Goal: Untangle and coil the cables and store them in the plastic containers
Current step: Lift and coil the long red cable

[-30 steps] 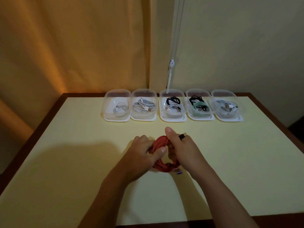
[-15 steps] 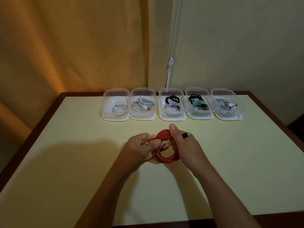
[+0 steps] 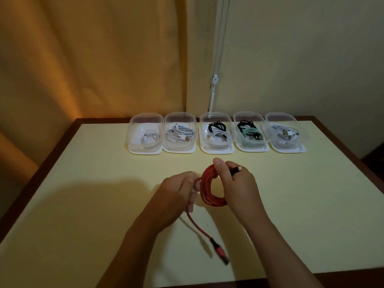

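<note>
The right hand (image 3: 236, 183) has its grip closed round a coil of red cable (image 3: 208, 192), thumb over the top, with a dark plug (image 3: 236, 169) poking out beyond its fingers. The left hand (image 3: 178, 194) pinches the loose strand just beside the coil; that tail drops to the counter (image 3: 83, 204) and ends in a red and black plug (image 3: 220, 252) near the front edge. Along the back edge stand five clear plastic containers (image 3: 145, 134), each holding coiled cables
</note>
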Tool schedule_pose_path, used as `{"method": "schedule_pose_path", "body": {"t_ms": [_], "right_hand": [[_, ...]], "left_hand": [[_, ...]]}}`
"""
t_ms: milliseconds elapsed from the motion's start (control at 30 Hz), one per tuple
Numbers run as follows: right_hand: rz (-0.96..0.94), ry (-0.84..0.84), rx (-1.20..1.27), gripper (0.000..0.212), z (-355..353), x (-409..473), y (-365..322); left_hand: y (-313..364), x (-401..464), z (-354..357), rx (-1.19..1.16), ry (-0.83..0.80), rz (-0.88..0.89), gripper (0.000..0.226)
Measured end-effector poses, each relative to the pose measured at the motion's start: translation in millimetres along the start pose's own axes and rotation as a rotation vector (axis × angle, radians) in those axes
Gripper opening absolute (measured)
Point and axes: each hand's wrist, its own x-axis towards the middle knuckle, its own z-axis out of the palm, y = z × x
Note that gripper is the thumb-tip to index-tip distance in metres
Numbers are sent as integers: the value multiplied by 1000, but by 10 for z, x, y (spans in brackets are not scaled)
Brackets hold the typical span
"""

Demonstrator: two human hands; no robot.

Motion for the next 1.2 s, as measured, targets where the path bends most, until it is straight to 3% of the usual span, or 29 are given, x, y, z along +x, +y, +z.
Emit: {"method": "schedule_pose_path", "body": {"t_ms": [167,333,500,867,967,1100,1200], "right_hand": [[-28,-17,4,51,-16,-6,-25],[0,-90,118,51,-35,-31,-101],[28,-112,211,52,4,-53,-118],[-95,-94,203,43,122,-161,-168],[-106,-92,226,47,135,-170,-170],[-125,-127,218,47,138,-145,-155],[-127,-158,187,51,167,-150,-156]], "left_hand": [[-78,16,-71,41,-120,34,21],[-117,65,-5,-87,0,81,33],[-70,85,97,-293,4,31,39],[-64,76,211,45,324,107,30],[-79,111,229,95,339,21,24],[-113,114,194,-180,214,-162,13],[-143,88,186,-291,200,-240,23]]}}
